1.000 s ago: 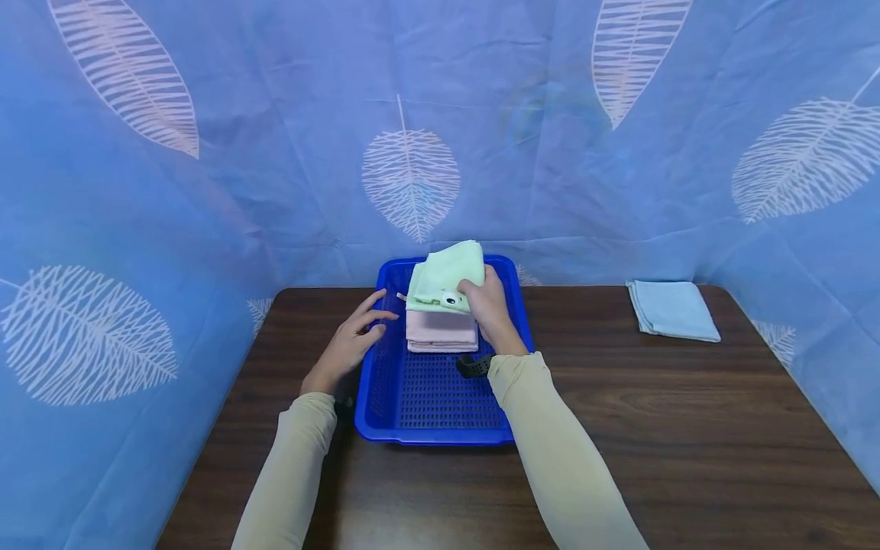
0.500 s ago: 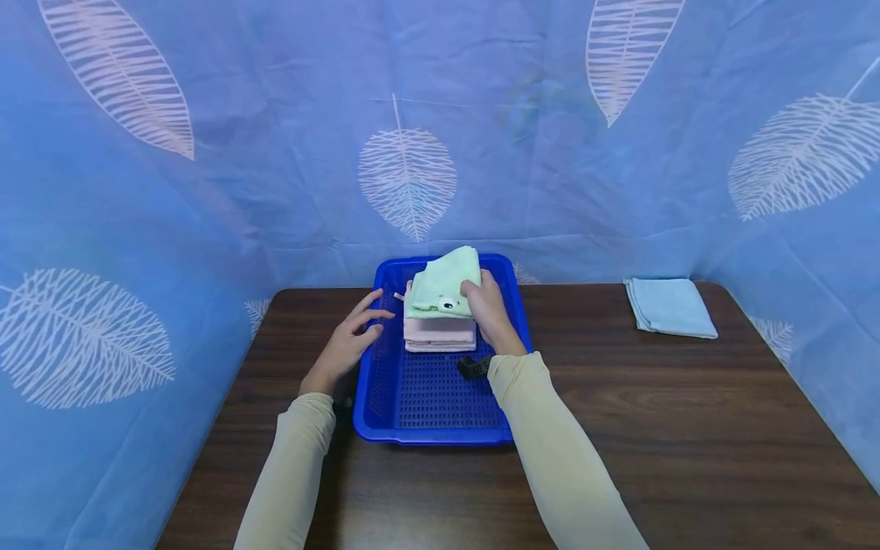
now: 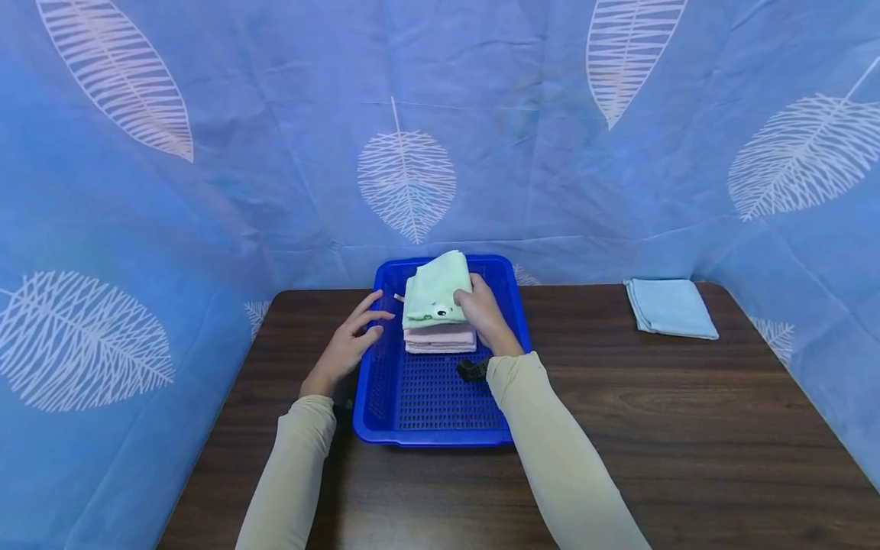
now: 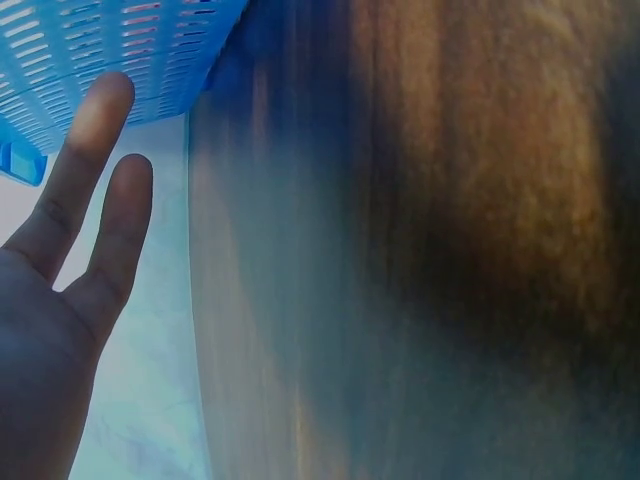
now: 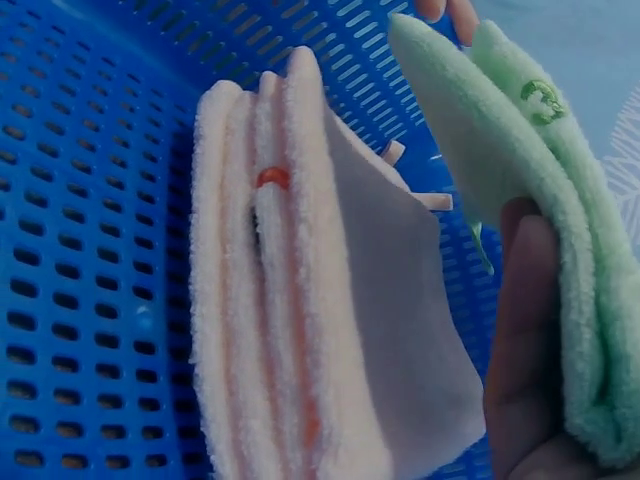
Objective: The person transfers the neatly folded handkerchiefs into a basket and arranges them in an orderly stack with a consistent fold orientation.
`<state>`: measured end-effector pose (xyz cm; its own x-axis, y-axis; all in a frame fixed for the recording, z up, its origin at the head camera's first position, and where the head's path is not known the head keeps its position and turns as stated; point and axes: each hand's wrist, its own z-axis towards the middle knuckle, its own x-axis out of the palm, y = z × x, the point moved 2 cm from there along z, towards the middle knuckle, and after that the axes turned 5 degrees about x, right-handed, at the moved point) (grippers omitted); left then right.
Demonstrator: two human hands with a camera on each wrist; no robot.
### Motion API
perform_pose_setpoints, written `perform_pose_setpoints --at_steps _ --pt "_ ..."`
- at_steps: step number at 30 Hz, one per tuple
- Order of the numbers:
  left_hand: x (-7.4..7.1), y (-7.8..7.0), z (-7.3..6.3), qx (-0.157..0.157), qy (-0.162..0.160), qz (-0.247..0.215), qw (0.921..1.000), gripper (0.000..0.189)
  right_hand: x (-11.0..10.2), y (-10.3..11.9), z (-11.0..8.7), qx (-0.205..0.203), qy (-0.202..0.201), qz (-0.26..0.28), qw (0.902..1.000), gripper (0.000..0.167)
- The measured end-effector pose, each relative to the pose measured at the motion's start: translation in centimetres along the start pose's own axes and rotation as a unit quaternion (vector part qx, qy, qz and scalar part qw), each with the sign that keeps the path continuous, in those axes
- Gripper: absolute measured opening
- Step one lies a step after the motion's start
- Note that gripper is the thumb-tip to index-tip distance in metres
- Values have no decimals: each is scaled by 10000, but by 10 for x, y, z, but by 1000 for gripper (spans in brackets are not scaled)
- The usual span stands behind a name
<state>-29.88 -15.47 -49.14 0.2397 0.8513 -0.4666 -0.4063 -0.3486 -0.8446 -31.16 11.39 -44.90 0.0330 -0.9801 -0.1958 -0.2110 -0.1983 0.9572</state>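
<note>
My right hand [image 3: 483, 312] pinches a folded light green towel [image 3: 437, 289] by its right side, thumb on top and fingers beneath. The towel bears a small embroidered eye-like face. Below it, folded pink towels [image 3: 440, 340] lie stacked in the blue plastic basket [image 3: 385, 416]; the right wrist view shows a gap between the green towel [image 5: 560, 220] and the pink stack [image 5: 300, 300]. My left hand [image 3: 347, 344] is at the basket's left rim with fingers spread, holding nothing. In the left wrist view its fingers [image 4: 105, 120] overlap the basket's slotted wall [image 4: 140, 50].
A folded light blue towel [image 3: 672, 308] lies at the back right of the dark wooden table [image 3: 653, 428]. A blue curtain with white leaf prints [image 3: 481, 168] hangs behind and along both sides. A black band [image 3: 474, 370] is on my right wrist.
My right hand has brought the green towel slightly left and down over the pink stack. My left hand has stayed at the basket's rim.
</note>
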Motion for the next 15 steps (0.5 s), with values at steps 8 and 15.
perform_pose_setpoints --at_steps 8,15 --pt "-1 1 0 -76 14 1 10000 29 5 -4 0 150 228 -311 9991 64" --pt "0 -2 0 -4 50 -38 10000 31 8 -10 3 100 330 -507 9981 63"
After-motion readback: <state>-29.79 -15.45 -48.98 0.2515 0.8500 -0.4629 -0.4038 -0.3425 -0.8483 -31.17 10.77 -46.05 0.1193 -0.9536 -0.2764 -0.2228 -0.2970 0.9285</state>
